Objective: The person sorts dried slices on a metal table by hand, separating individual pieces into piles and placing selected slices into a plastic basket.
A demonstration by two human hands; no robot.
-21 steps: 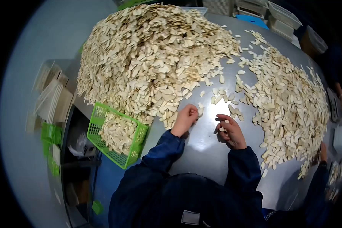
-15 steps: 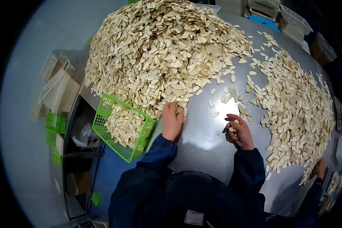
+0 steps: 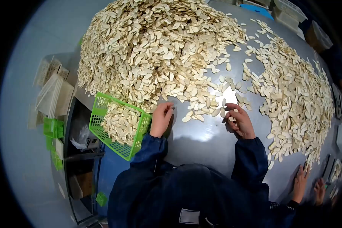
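Observation:
Pale, dried-looking oval slices (image 3: 152, 57) lie in a tall heap on the metal table. My left hand (image 3: 161, 119) is at the heap's near edge, right beside the green plastic basket (image 3: 138, 131). Its fingers are loosely bent and apart, and I see nothing in them. The basket is tilted and holds a load of the same slices. My right hand (image 3: 241, 123) is palm-up over the table, its fingers curled around a few pale slices (image 3: 233, 118). Between the hands, a loose tongue of slices (image 3: 201, 108) spreads from the heap.
A second, flatter spread of slices (image 3: 292, 102) covers the table's right side. A co-worker's hand (image 3: 300, 184) touches its near end, with another hand (image 3: 320, 191) farther right. Clear plastic bins (image 3: 287, 15) stand at the back. Stacked white trays (image 3: 55, 95) and small green baskets (image 3: 53, 128) are at left.
My left hand has moved left from the heap's edge towards the basket. Slices now lie spread where it was. My right hand keeps its slices. The co-worker's hand shows more fully.

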